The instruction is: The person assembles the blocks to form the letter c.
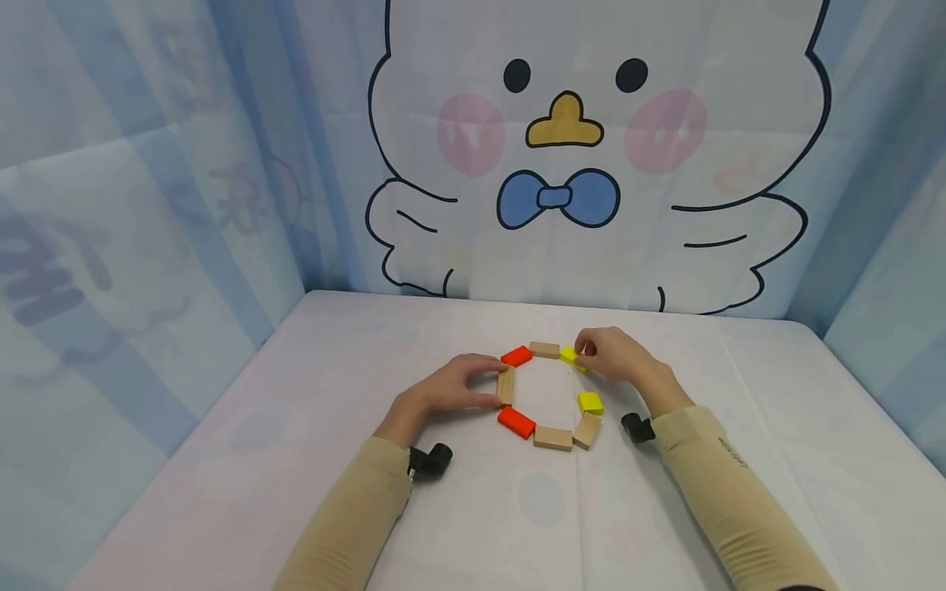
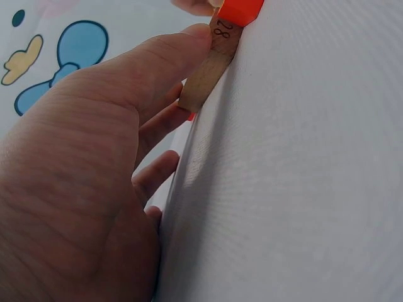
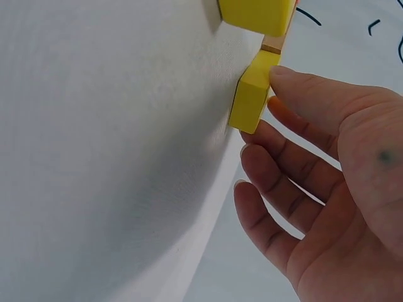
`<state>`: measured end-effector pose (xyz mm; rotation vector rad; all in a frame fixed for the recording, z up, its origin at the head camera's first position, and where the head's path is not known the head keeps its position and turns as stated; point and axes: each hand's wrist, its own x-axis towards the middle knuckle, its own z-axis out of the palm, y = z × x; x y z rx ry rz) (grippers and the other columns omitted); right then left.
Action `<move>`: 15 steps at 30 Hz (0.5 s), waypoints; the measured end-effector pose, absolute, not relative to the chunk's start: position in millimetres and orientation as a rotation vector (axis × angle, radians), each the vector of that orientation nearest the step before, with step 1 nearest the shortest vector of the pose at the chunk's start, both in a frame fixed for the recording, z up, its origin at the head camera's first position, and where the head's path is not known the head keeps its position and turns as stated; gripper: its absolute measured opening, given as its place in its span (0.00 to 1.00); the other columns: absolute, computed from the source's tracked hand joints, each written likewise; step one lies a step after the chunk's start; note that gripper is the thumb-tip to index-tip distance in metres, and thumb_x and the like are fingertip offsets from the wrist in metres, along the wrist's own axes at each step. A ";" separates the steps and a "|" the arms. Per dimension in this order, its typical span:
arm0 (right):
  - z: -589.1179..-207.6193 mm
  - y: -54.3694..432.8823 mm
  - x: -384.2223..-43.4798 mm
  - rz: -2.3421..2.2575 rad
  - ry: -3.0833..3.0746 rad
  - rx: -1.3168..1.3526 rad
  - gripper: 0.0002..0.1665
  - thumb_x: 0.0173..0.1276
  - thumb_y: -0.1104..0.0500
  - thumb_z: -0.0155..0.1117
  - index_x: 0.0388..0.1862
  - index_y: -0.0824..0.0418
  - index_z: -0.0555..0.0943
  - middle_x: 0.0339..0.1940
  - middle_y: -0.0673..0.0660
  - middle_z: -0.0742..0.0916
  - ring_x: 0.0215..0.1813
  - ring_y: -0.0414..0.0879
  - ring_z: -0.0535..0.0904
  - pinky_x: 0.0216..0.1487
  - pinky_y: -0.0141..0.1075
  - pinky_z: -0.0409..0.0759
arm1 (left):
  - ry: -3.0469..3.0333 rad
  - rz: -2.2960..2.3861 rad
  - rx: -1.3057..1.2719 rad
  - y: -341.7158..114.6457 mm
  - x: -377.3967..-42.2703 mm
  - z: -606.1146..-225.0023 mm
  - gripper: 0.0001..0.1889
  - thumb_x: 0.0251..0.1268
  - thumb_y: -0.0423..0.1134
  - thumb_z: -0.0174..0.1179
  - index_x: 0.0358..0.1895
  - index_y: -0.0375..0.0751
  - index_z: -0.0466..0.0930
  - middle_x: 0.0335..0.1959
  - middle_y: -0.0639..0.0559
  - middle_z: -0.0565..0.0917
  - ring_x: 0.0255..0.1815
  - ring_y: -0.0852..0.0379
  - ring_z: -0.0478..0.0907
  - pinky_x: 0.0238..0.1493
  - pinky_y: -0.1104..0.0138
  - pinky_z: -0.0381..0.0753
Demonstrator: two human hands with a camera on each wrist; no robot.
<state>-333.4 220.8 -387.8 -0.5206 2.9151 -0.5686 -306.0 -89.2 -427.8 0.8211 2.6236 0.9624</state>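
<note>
On the table lies a ring of small plain-wood, red and yellow blocks. My left hand [image 1: 460,384] is at the ring's left side, thumb and fingers spanning a plain wooden block [image 1: 506,387] near its two ends. In the left wrist view this wooden block [image 2: 211,69] carries a printed "28". At the ring's far right, my right hand [image 1: 617,355] pinches a yellow block [image 1: 567,355] between thumb and fingers. The right wrist view shows the thumb against this yellow block [image 3: 250,97], which adjoins a wooden block [image 3: 274,43].
Red blocks [image 1: 516,421] lie at the ring's near left and far left, the latter beside the far wooden block [image 1: 544,350]. Another yellow block [image 1: 590,402] sits on the right, next to a slanted wooden block [image 1: 587,430]. A cartoon-printed curtain [image 1: 562,263] hangs behind the table [image 1: 222,492].
</note>
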 end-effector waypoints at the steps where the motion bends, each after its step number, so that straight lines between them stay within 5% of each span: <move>1: -387.6 220.7 -333.3 -0.569 2.917 -0.521 0.11 0.70 0.60 0.68 0.47 0.64 0.81 0.32 0.55 0.81 0.33 0.49 0.74 0.34 0.37 0.76 | 2.624 0.962 0.821 -89.1 -305.9 -427.4 0.31 0.66 0.51 0.68 0.71 0.52 0.74 0.74 0.52 0.69 0.75 0.50 0.60 0.74 0.52 0.59; 15: -386.0 219.2 -329.3 -0.585 2.899 -0.500 0.11 0.71 0.59 0.67 0.47 0.63 0.81 0.33 0.55 0.81 0.33 0.48 0.74 0.34 0.37 0.77 | 2.621 0.974 0.849 -89.8 -306.0 -427.6 0.31 0.65 0.50 0.69 0.70 0.50 0.75 0.73 0.51 0.70 0.75 0.49 0.61 0.74 0.51 0.59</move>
